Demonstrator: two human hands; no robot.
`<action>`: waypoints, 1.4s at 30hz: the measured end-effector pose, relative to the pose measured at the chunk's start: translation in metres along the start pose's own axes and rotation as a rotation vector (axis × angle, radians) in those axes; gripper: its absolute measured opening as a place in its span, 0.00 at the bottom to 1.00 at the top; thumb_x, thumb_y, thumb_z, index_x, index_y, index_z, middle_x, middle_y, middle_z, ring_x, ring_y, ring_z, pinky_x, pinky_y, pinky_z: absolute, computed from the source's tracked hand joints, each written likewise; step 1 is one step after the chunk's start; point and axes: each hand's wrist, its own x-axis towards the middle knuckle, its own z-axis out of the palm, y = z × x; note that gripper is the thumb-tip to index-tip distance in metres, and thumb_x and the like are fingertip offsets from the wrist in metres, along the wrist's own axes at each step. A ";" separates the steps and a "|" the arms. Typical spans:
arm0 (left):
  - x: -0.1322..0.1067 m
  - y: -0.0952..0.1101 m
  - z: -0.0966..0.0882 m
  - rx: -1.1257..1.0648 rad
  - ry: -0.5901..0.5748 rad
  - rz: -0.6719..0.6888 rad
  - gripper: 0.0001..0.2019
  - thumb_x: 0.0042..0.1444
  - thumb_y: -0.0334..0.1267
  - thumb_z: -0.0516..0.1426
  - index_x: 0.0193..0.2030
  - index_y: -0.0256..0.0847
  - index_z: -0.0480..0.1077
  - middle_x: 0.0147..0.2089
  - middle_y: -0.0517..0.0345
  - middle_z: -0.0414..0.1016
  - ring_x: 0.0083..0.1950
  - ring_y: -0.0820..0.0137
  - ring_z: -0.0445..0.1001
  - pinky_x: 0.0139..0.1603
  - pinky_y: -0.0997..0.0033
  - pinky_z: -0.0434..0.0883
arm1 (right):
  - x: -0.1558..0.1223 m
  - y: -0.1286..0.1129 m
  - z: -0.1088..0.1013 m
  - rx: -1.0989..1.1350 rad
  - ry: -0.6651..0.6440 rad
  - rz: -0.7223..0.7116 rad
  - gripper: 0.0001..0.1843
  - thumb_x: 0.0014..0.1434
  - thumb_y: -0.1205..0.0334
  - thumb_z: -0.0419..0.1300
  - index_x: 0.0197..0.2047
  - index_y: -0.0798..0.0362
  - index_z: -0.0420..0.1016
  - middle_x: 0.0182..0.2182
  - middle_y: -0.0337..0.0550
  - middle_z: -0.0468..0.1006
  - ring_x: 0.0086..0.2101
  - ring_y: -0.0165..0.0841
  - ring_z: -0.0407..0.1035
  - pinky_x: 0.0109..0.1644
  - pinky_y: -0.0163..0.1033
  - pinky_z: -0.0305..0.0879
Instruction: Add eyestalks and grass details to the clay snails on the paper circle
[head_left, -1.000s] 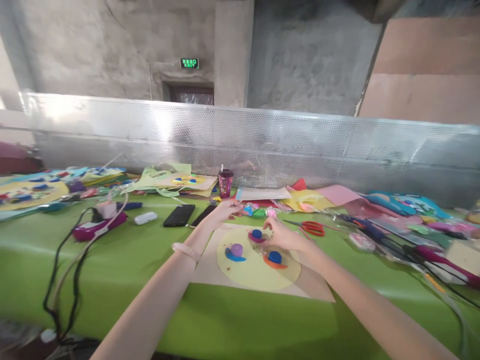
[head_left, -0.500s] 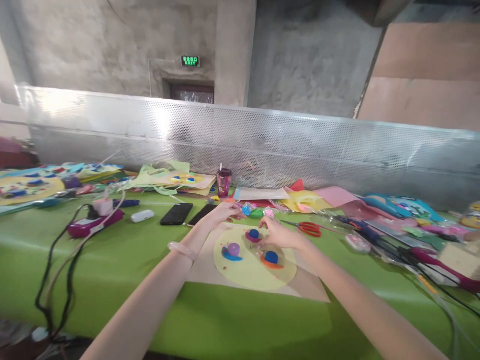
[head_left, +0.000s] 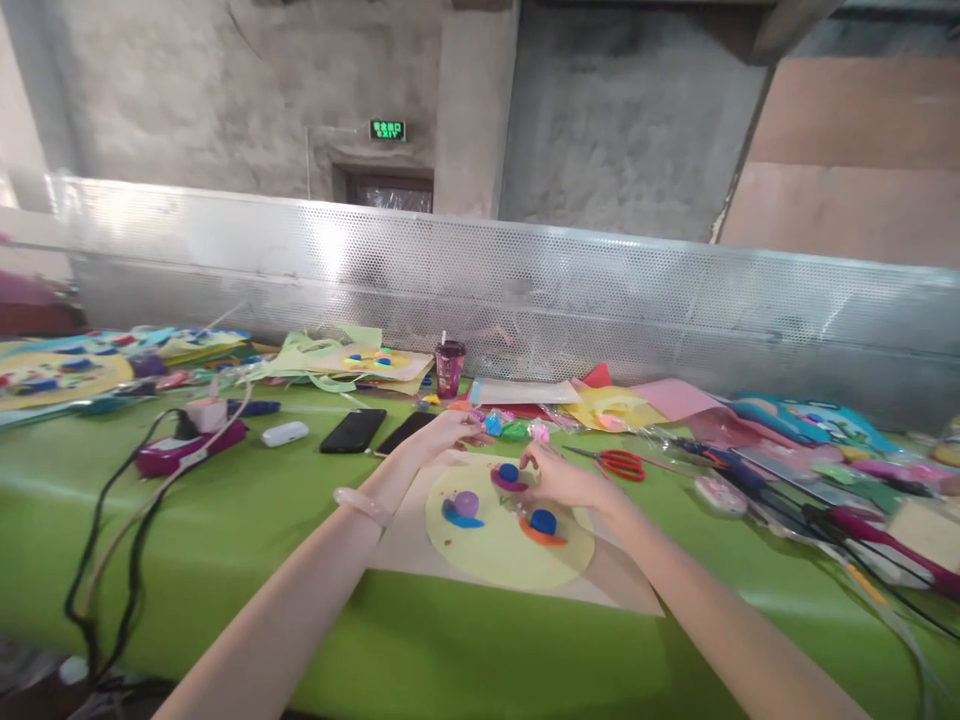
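On a pale sheet lies a yellow paper circle bearing three snail-like shapes of coloured clay with bottle caps. A lilac cap sits on blue clay, one blue cap on orange clay, and another blue cap on purple clay. My right hand is bent over the right end of the purple snail, fingertips curled together; whatever they pinch is hidden. Beyond the sheet's far left edge, my left hand has its fingers stretched out beside small wrapped clay lumps, holding nothing visible.
Red-handled scissors lie right of the sheet. Two phones, a white case and a purple power strip are at left. Behind stands a lidded cup. Coloured paper and cables crowd the right side.
My right hand has shifted very slightly over the purple snail. My left hand stays nearly where it was. The camera view has tilted a little.
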 end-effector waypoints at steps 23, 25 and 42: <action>0.004 -0.003 -0.003 0.029 0.004 -0.011 0.18 0.45 0.51 0.61 0.34 0.36 0.68 0.39 0.51 0.77 0.38 0.67 0.72 0.32 0.71 0.62 | -0.035 0.043 -0.043 -0.335 0.330 0.273 0.05 0.56 0.70 0.51 0.35 0.55 0.67 0.34 0.50 0.73 0.34 0.38 0.68 0.38 0.40 0.59; 0.004 -0.002 -0.003 0.034 0.005 -0.006 0.19 0.43 0.52 0.62 0.32 0.36 0.69 0.39 0.49 0.78 0.38 0.66 0.73 0.32 0.71 0.62 | -0.039 0.061 -0.049 -0.377 0.238 0.368 0.05 0.52 0.69 0.55 0.26 0.55 0.66 0.24 0.46 0.71 0.27 0.37 0.67 0.32 0.39 0.57; 0.002 -0.002 -0.005 0.082 -0.015 -0.007 0.16 0.46 0.49 0.61 0.31 0.36 0.70 0.38 0.50 0.78 0.35 0.68 0.73 0.31 0.71 0.64 | -0.044 0.036 -0.053 -0.013 0.065 0.247 0.10 0.61 0.68 0.44 0.41 0.55 0.65 0.30 0.43 0.73 0.30 0.31 0.70 0.32 0.34 0.61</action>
